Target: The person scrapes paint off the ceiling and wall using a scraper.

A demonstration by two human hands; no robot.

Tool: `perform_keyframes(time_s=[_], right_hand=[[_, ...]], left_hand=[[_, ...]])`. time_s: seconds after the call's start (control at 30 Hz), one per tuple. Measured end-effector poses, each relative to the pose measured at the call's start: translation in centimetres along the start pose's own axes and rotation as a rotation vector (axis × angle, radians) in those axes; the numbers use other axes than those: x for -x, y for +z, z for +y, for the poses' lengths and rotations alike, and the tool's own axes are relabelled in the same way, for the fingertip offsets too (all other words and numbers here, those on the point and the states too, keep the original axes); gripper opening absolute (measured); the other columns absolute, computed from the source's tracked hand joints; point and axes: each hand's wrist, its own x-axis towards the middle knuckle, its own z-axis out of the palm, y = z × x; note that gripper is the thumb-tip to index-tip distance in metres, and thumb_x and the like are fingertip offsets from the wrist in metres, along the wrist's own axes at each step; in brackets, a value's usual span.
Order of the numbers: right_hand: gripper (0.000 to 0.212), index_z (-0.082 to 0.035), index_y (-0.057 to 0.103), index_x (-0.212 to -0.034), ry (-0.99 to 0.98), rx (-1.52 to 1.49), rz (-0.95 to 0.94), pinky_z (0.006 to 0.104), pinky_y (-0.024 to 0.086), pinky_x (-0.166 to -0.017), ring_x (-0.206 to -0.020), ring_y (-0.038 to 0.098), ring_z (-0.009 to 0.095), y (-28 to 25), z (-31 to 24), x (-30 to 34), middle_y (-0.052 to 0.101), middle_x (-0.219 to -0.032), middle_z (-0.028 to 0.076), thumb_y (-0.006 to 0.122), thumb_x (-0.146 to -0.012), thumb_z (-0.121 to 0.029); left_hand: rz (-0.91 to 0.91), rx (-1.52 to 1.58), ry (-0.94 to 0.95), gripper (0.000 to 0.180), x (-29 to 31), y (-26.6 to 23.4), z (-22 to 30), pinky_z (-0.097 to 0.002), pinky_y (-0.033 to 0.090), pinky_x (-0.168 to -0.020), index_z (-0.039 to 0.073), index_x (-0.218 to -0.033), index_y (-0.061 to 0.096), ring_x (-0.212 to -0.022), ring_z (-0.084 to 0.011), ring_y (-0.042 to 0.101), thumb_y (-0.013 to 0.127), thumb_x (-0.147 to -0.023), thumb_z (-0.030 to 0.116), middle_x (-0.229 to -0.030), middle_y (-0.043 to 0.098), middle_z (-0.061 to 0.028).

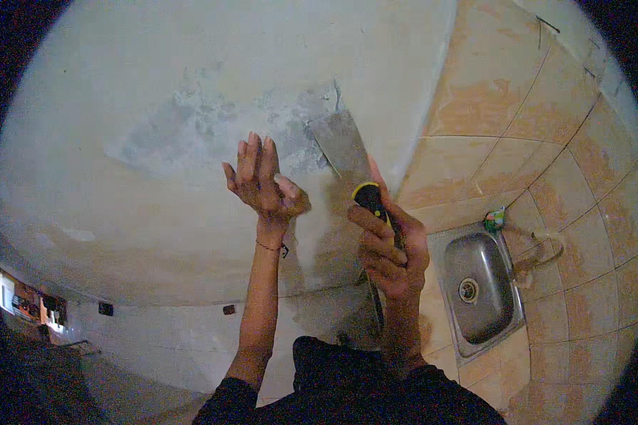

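Note:
A wide putty knife (340,145) with a metal blade and a black-and-yellow handle is gripped in my right hand (397,251). Its blade points up and lies at the right end of a rough grey-white patch (198,131) on the pale wall (120,78). A crack or dark gap shows just above the blade's far edge. To the left, my left hand (262,180) is raised with fingers stretched out in front of the patch, nothing visible in it. Whether its fingers touch the surface I cannot tell. A thin cord bracelet circles that wrist.
Down on the right, a steel sink (478,287) is set in a tiled counter, with a small green-and-white packet (495,218) at its far corner. Orange-beige tiles (489,99) cover the right wall. A bright window (8,294) shows at far left.

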Motion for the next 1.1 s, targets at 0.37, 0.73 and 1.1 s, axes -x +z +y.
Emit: perform_keyframes(time_s=[0.37,0.73,1.1], right_hand=[[0.023,-0.007,0.041,-0.11,-0.036,0.049,0.043,0.0209,0.031,-0.024,-0.038,0.036,0.009,0.4,-0.2,0.2,0.036,-0.074,0.005,0.029,-0.104,-0.025],[0.027,-0.002,0.038,-0.101,-0.028,-0.005,0.03,0.0216,0.035,-0.025,-0.039,0.036,0.01,0.4,-0.2,0.0,0.036,-0.074,0.007,0.028,-0.104,-0.027],[0.03,-0.007,0.036,-0.128,-0.036,-0.057,0.044,0.0187,0.032,-0.026,-0.038,0.034,0.009,0.2,-0.6,-0.1,0.037,-0.075,0.008,0.031,-0.103,-0.023]], left_hand=[[0.017,0.028,-0.016,0.05,-0.1,0.0,0.3,-0.0454,0.011,-0.116,0.005,-0.124,0.058,-0.129,-0.0261,0.044,0.034,-0.085,0.025,-0.133,0.054,-0.0125],[0.01,0.012,-0.008,0.05,-0.2,-0.1,0.1,-0.046,0.011,-0.116,0.005,-0.125,0.058,-0.129,-0.0263,0.044,0.031,-0.091,0.029,-0.132,0.055,-0.0127],[-0.001,0.006,-0.013,0.049,-0.2,0.0,0.4,-0.0467,0.012,-0.115,0.005,-0.125,0.057,-0.128,-0.027,0.045,0.029,-0.092,0.028,-0.132,0.055,-0.0127]])
